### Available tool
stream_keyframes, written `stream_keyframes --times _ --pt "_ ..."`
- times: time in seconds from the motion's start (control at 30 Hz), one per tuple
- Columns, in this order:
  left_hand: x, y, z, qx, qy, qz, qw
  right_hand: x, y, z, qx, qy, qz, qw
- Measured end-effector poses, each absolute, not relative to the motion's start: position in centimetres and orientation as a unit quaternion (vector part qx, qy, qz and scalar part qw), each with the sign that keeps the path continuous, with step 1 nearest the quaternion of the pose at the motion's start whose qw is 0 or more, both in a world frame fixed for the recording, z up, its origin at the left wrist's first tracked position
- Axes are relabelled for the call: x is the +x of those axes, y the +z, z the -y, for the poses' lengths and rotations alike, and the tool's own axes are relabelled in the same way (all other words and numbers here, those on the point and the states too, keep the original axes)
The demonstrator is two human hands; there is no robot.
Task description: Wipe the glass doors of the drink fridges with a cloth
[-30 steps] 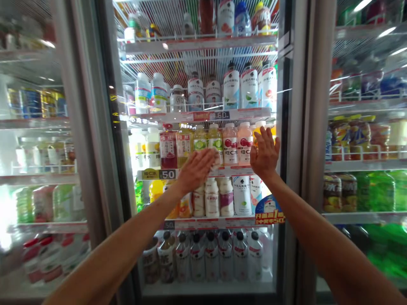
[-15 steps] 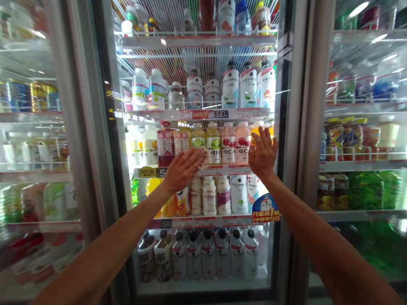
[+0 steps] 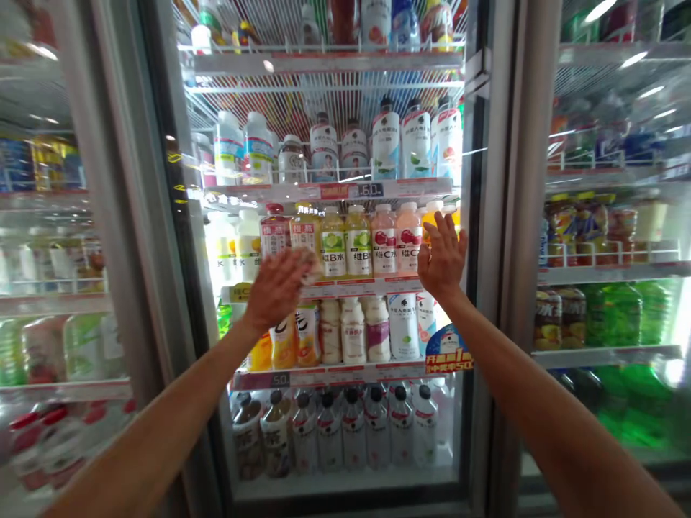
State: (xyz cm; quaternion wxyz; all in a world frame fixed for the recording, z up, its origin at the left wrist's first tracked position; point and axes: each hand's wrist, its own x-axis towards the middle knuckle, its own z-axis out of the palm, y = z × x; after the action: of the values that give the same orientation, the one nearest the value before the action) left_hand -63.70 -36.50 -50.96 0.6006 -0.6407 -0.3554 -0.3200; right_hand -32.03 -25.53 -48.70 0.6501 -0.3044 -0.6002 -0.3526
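I face a glass door (image 3: 178, 216) of a drinks cooler. My left hand (image 3: 275, 288) lies with its palm against the glass at mid height, its fingers pressed over a small pale cloth (image 3: 309, 260) that shows at the fingertips. My right hand (image 3: 443, 255) rests flat on the glass near the door's right frame (image 3: 486, 302), fingers spread and pointing up, holding nothing. Behind the glass, between my hands, stands a row of coloured drink bottles (image 3: 345, 241).
Several wire shelves of bottles fill the cooler, with white-labelled bottles (image 3: 345, 432) on the bottom shelf. A blue and red promotion sticker (image 3: 448, 351) sits low right on the glass. More cooler doors stand to the left (image 3: 48, 288) and right (image 3: 610, 288).
My left hand has slid leftwards across the glass with the cloth, from the middle of the bottle row to its left end. My right hand has stayed in place.
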Motion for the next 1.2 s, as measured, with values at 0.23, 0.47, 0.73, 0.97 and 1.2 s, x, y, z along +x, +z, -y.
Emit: stream_keyframes --times 0.23,0.47,0.73,0.97,1.2 --pt "-63.9 -50.0 35.7 -0.482 -0.518 0.408 0.576 -32.2 -48.7 25.7 -0.311 -0.348 0.599 0.651" --pt "-66.5 -49.6 36.3 -0.511 -0.480 0.426 0.572 -32.2 -48.8 25.8 -0.310 -0.351 0.595 0.653" --pt "-61.3 -52.6 35.1 -0.650 -0.327 0.346 0.592 -32.1 -48.9 25.8 -0.310 -0.351 0.596 0.652" --pt "-66.7 -49.0 35.9 -0.425 -0.568 0.458 0.536 -32.1 -49.1 25.8 -0.307 -0.345 0.607 0.647" --pt "-59.6 -50.2 34.6 -0.661 -0.335 0.364 0.565 -31.9 -49.1 25.6 -0.307 -0.349 0.604 0.647"
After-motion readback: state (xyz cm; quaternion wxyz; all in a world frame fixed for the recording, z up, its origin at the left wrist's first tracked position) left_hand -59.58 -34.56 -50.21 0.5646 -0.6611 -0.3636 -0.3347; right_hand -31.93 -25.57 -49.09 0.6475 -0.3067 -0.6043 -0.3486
